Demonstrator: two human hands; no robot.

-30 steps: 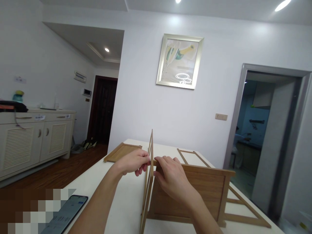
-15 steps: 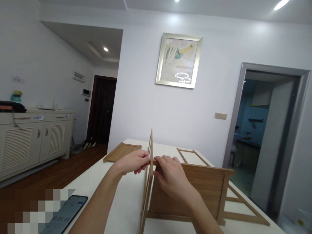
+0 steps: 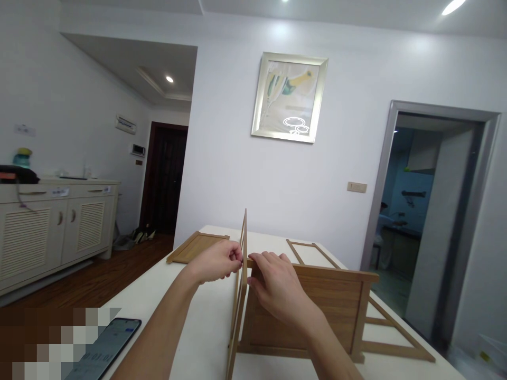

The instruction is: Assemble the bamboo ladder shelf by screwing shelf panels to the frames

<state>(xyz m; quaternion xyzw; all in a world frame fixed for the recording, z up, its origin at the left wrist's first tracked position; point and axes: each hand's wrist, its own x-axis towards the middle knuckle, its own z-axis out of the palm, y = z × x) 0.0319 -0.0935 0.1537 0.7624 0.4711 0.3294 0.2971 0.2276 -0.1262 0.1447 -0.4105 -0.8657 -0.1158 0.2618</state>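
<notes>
A brown wooden panel (image 3: pixel 317 306) stands on edge on the white table, its left end against an upright narrow wooden frame (image 3: pixel 236 316) seen nearly edge-on. My right hand (image 3: pixel 275 277) is closed over the panel's top corner beside that frame, thumb on the near face and fingers along the top edge. On the frame's left side, my left hand (image 3: pixel 224 259) has its fingers pinched together close to the wood, level with the panel's top edge. Whatever sits between those fingertips is too small or too hidden to make out.
Another wooden panel (image 3: pixel 200 247) lies flat at the table's far left. Open wooden frames lie at the far right (image 3: pixel 312 245) and near right (image 3: pixel 400 345). A phone (image 3: pixel 109 345) rests near the left edge of the white table (image 3: pixel 190 338). A white cabinet (image 3: pixel 55 227) stands further left.
The view has shifted very slightly. My left fingers have curled and turned a little at the frame; the right hand, panel and frame hold their places.
</notes>
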